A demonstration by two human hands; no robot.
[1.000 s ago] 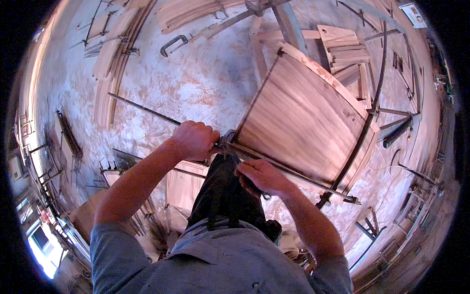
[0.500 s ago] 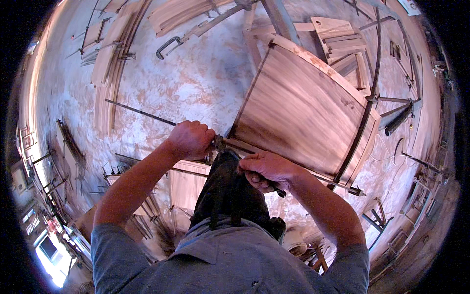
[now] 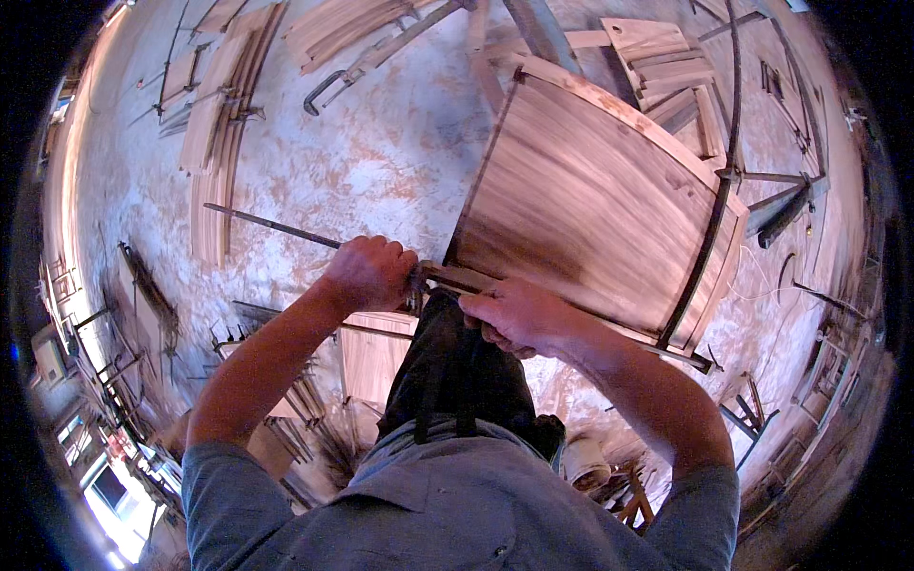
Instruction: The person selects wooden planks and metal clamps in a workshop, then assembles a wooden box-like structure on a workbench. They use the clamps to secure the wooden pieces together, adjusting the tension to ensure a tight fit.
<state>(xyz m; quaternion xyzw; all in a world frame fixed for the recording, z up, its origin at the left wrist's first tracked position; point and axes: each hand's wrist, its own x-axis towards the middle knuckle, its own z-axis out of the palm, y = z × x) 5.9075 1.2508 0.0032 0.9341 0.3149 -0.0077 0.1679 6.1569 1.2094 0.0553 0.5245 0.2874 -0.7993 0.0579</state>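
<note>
My left hand (image 3: 373,274) is closed around the long dark bar (image 3: 271,224) of a bar clamp, which sticks out to its left. The clamp's head (image 3: 428,276) lies just right of that fist, at the near left corner of a broad wooden panel (image 3: 590,190). Along the panel's near edge my right hand (image 3: 519,314) is closed in front of my legs, its fingers curled around the clamp's handle, which they mostly hide. The panel has light rails along its far and right sides. Another dark clamp bar (image 3: 703,252) crosses it near the right end.
Stacked boards (image 3: 214,133) with clamps lie on the stained floor at the left. A loose clamp (image 3: 328,90) and more planks (image 3: 352,33) are at the far side. Small wooden pieces (image 3: 666,76) lie beyond the panel. A pale bucket (image 3: 586,463) stands close at the right.
My right hand has turned over and closed up; the dark handle end that stuck out below it is now hidden. My left hand keeps its grip. The view has shifted slightly.
</note>
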